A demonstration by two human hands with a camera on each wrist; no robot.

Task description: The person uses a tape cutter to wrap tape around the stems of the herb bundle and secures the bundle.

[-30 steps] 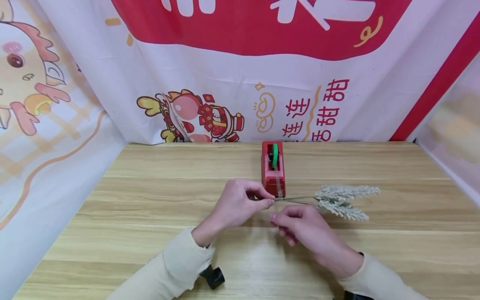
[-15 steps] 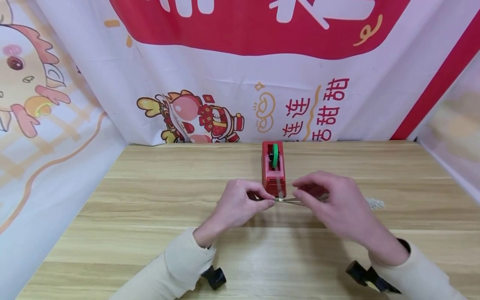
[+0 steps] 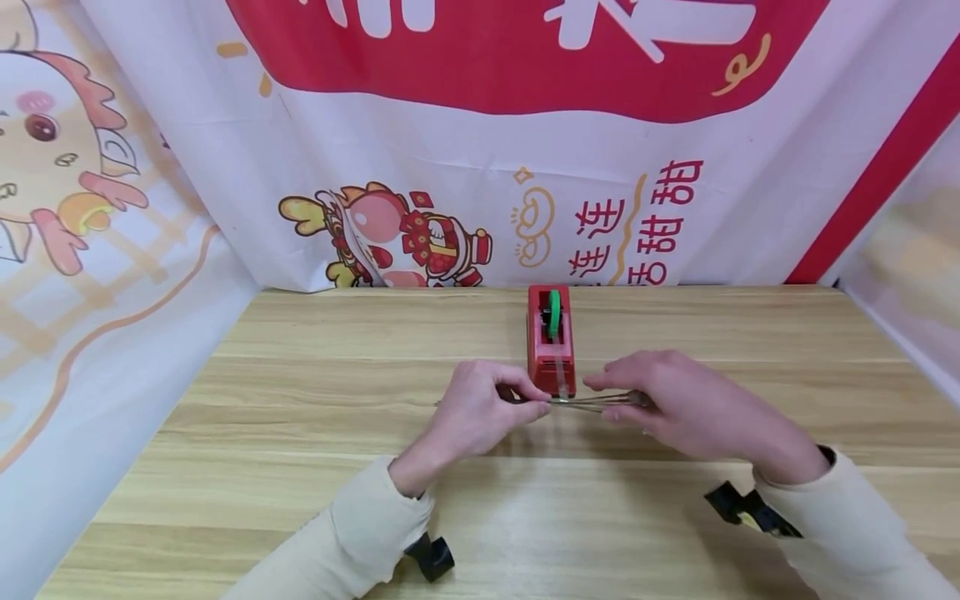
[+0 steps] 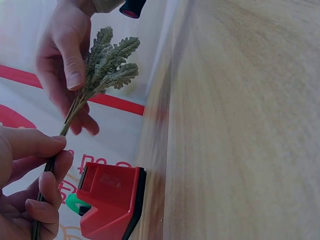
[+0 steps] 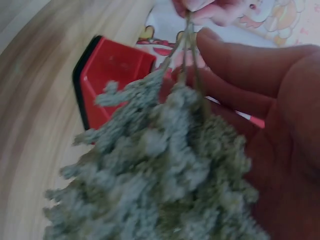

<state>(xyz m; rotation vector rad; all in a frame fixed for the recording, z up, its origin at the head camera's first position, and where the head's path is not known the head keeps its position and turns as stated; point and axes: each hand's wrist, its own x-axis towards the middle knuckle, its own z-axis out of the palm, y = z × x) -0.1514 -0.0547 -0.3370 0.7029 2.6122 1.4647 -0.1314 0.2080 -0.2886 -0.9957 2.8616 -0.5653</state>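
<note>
My left hand [image 3: 476, 412] pinches the thin stems of a bunch of grey-green artificial flower sprigs [image 4: 107, 65] between thumb and fingertips. Fluffy heads fan out at the bunch's right end, largely hidden by my right hand [image 3: 682, 408] in the head view. That hand surrounds the stems just below the heads, thumb and fingers spread apart on either side of them. Just beyond the left fingertips stands a red tape dispenser [image 3: 551, 367] with a green roll [image 3: 554, 312]. A strip of clear tape [image 3: 561, 379] runs down its front to the stems.
The wood-grain table [image 3: 300, 400] reaches back to a printed white and red cloth [image 3: 450, 150]. Another printed cloth [image 3: 112, 333] hangs along the left side. Black wrist mounts [image 3: 431, 557] hang beneath both sleeves.
My right hand has left the spot below the stems, moving right and up to surround them near the flower heads. The left hand keeps its pinch in the same place.
</note>
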